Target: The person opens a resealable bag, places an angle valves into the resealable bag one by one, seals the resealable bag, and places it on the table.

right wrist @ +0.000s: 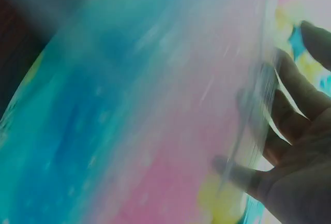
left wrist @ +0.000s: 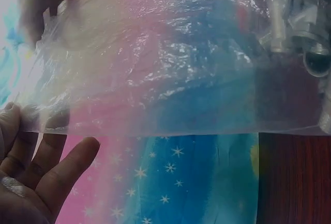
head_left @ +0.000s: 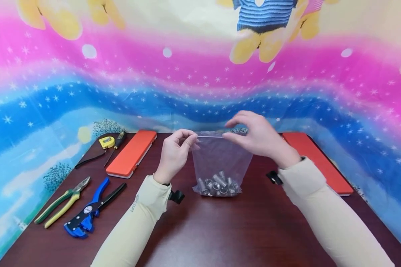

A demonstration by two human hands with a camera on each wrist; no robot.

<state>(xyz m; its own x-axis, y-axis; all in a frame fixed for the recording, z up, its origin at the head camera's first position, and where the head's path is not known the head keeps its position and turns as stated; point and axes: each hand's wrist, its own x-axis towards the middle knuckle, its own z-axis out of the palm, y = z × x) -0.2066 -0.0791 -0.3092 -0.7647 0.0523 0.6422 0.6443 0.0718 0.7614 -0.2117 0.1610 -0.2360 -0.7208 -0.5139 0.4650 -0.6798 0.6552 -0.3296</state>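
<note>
A clear plastic bag stands upright on the table, its top edge raised between the two hands. Several shiny, hollow metal cylinders lie heaped at its bottom, and some show through the film at the right of the left wrist view. My left hand pinches the bag's upper left corner between thumb and fingers. At the upper right edge is my right hand, its thumb and fingers spread apart. Some fingers of that hand overlap the film in the right wrist view.
On the left of the dark table lie a yellow tape measure, a screwdriver, pliers and a blue-and-black wire stripper. Orange cases flank the bag. A printed cloth hangs behind.
</note>
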